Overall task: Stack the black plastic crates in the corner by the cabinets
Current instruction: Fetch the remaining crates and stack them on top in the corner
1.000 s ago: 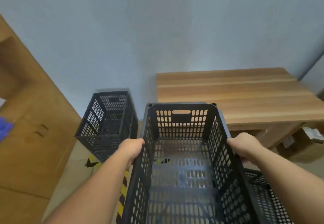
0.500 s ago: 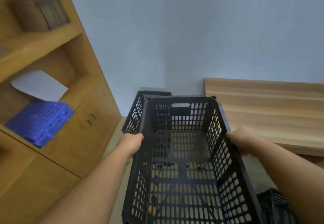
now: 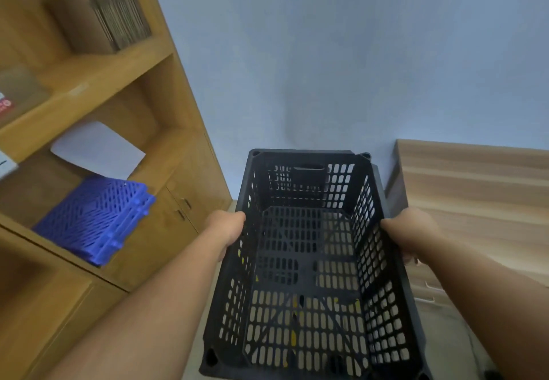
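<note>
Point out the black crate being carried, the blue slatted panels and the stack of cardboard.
black crate (image 3: 309, 260), head view, perforated floor.
blue slatted panels (image 3: 95, 219), head view, top face.
stack of cardboard (image 3: 104, 20), head view, front face.

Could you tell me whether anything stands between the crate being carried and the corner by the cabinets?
Nothing visible does. Both hands grip the black crate by its long rims, and it hides the floor ahead; only wall shows between the cabinets and the wooden table.
</note>
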Action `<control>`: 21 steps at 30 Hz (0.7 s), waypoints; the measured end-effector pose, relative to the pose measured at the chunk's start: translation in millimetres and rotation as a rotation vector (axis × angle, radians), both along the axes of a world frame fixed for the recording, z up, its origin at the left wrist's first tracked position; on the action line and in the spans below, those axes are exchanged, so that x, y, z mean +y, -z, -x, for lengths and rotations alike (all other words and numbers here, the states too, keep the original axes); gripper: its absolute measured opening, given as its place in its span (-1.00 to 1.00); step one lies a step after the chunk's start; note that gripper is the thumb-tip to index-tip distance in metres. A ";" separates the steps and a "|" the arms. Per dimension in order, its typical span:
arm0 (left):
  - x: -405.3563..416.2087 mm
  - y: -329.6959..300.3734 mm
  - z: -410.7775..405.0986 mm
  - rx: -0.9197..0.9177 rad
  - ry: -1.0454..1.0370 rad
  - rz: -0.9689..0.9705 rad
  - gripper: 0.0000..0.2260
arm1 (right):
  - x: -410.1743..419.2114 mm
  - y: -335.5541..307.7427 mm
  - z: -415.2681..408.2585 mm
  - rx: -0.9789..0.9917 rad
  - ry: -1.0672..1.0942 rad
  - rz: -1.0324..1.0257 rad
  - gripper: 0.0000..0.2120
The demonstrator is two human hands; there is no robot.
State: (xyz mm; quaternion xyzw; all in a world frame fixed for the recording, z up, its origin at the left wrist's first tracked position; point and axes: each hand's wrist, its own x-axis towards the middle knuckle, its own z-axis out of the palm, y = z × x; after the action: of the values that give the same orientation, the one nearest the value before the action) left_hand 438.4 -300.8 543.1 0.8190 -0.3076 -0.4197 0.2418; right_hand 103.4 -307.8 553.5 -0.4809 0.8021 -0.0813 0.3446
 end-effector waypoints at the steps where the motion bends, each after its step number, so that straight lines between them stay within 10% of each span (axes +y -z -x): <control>1: -12.2 2.0 -1.1 -0.005 -0.008 -0.003 -0.78 | -14.7 1.0 -1.1 0.003 -0.014 -0.004 -0.77; 21: -248.7 47.5 -37.0 -0.052 0.044 -0.115 -0.75 | -245.2 27.7 -37.2 -0.108 0.037 -0.123 -0.74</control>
State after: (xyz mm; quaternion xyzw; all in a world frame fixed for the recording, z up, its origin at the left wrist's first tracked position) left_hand 475.4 -549.5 495.6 0.8352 -0.3068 -0.4207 0.1769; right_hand 140.6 -553.0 525.8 -0.4387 0.7946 -0.0644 0.4148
